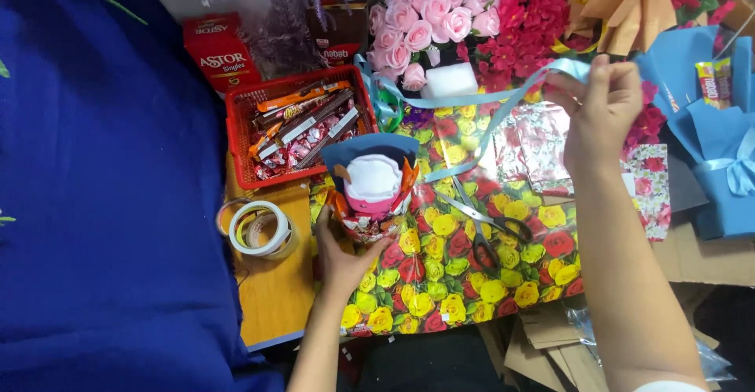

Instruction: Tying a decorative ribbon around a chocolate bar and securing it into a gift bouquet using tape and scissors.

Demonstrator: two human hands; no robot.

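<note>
My left hand (340, 260) grips the bottom of a small wrapped bouquet (371, 191) with a white and pink middle and a blue paper backing, held upright over flowered wrapping paper (448, 278). My right hand (599, 109) is raised at the right and pinches a light blue ribbon (480, 125). The ribbon runs from that hand down and left toward the bouquet, with another length looping back toward the pink roses. Black-handled scissors (481, 231) lie on the paper between my two arms.
A red basket (240, 136) of wrapped snack bars stands at the left, red boxes (222, 52) behind it. Tape rolls (258, 228) lie on the wooden table. Pink roses (429, 18), red flowers (527, 26) and blue wrapped bouquets (720, 148) crowd the back and right. Blue cloth (94, 203) covers the left.
</note>
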